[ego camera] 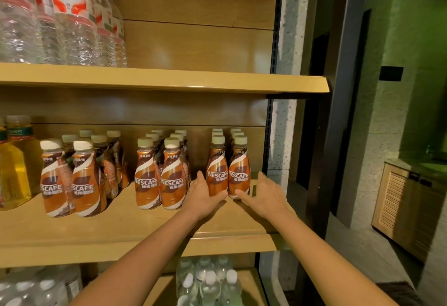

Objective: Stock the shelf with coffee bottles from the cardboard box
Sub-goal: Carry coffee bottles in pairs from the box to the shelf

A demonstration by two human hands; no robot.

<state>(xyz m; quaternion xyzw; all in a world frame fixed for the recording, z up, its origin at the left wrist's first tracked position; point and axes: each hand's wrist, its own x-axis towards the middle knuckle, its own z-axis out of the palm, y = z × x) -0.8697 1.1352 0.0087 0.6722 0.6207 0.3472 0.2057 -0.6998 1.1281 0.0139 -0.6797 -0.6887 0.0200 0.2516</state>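
**A:** Where do the coffee bottles stand?

**B:** On the middle shelf [145, 228], in double files: a left group [84, 180], a middle group [159, 175], and a right file near the shelf's right end, where both hands work. The cardboard box is out of view.

**A:** And the hands?

**B:** The left hand [205, 194] curls its fingers round the base of the left front bottle [217, 172], thumb up its left side. The right hand [264, 194] is spread, with straight fingers touching the base of the right front bottle [239, 172] and clasping nothing.

**A:** How should this step go?

**B:** It looks like squaring up the front pair. I'd push low, at the bases, with both hands together and straight toward the far side. That way neither bottle tips, and the pair stays touching and in line with the file behind.

**A:** Which way do they point?

**B:** Upright, with the long axis vertical and the caps on top. The labels face the near side.
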